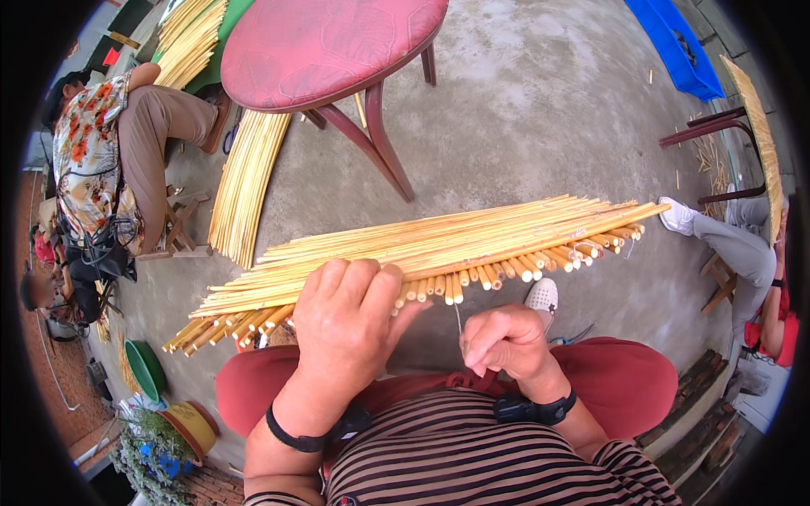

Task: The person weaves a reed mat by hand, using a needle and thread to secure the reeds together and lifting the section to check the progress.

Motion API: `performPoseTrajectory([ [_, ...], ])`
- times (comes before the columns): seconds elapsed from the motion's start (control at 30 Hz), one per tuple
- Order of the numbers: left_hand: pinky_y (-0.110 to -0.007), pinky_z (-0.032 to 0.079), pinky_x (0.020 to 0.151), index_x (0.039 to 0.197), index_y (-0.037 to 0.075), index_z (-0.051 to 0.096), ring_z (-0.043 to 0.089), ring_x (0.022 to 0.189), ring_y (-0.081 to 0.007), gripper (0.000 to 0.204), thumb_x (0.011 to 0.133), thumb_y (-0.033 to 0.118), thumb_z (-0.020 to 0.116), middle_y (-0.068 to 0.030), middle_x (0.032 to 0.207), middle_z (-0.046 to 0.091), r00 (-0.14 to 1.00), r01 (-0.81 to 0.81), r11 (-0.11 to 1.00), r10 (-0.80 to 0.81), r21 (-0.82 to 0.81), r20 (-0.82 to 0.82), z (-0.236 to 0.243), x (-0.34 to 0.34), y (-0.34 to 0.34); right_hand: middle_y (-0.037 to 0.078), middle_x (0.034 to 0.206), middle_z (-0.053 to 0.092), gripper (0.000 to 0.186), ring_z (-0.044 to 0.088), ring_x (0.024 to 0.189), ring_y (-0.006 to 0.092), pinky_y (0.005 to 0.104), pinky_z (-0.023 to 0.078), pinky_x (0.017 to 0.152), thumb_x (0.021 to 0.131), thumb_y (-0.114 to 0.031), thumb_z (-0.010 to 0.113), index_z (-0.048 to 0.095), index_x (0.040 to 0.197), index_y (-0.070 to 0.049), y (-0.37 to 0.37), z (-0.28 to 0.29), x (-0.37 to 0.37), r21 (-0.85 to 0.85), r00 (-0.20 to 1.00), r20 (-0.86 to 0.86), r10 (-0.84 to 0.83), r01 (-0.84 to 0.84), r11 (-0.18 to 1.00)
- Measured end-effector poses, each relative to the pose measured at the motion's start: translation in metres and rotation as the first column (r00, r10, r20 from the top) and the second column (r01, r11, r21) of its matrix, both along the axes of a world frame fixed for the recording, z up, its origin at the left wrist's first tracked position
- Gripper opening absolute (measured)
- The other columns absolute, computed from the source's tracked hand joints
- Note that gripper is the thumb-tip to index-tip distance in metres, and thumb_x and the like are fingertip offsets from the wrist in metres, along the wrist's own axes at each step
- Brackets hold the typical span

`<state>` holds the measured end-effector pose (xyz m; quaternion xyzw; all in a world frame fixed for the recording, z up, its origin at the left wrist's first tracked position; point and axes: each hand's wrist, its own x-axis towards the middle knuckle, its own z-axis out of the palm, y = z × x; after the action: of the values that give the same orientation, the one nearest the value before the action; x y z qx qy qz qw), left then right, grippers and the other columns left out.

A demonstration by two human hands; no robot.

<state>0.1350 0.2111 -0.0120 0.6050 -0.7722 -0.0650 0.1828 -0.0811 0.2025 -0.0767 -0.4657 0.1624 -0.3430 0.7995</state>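
A mat of straight yellow reed stalks [439, 236] lies across in front of me, above my knees. Cut stalk ends stick out in a row along its near edge. My left hand [346, 316] is closed over that edge, left of the middle, with its fingers on top of the stalks. A thin pale thread [458, 314] runs down from the edge to my right hand [506, 337]. The fingers of that hand are pinched on the thread, just below the mat. Small bits of pale thread show at the mat's right end.
A red round stool [333, 51] stands beyond the mat. Long loose stalks [249, 185] lie on the concrete at left, near a seated person [97, 152]. Another person's legs [734, 253] are at right, below a blue crate [675, 46]. A green basin [145, 369] and potted plant [190, 426] sit lower left.
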Motion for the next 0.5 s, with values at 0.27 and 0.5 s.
performPoseTrajectory([
  [0.27, -0.052, 0.044, 0.100, 0.089, 0.005, 0.063, 0.057, 0.077, -0.0279, 0.041, 0.068, 0.036, 0.079, -0.0073, 0.078, 0.055, 0.996, 0.034, 0.992, -0.044, 0.122, 0.080, 0.001, -0.001, 0.009, 0.007, 0.097, 0.070, 0.016, 0.064, 0.091, 0.0191, 0.0291, 0.049, 0.081, 0.095, -0.012, 0.063, 0.070, 0.104, -0.002, -0.007, -0.030, 0.009, 0.123, 0.786, -0.165, 0.596, -0.583, 0.803],
  [0.5, -0.057, 0.038, 0.105, 0.090, 0.004, 0.062, 0.056, 0.071, -0.0255, 0.048, 0.082, 0.051, 0.067, -0.0068, 0.074, 0.053, 0.987, 0.025, 0.991, -0.046, 0.134, 0.157, 0.000, -0.002, 0.004, 0.004, 0.099, 0.069, 0.025, 0.064, 0.095, 0.0162, 0.0308, 0.051, 0.087, 0.088, -0.023, 0.069, 0.069, 0.110, -0.010, 0.007, -0.052, 0.007, 0.231, 0.705, -0.609, 0.362, -0.279, 0.932],
])
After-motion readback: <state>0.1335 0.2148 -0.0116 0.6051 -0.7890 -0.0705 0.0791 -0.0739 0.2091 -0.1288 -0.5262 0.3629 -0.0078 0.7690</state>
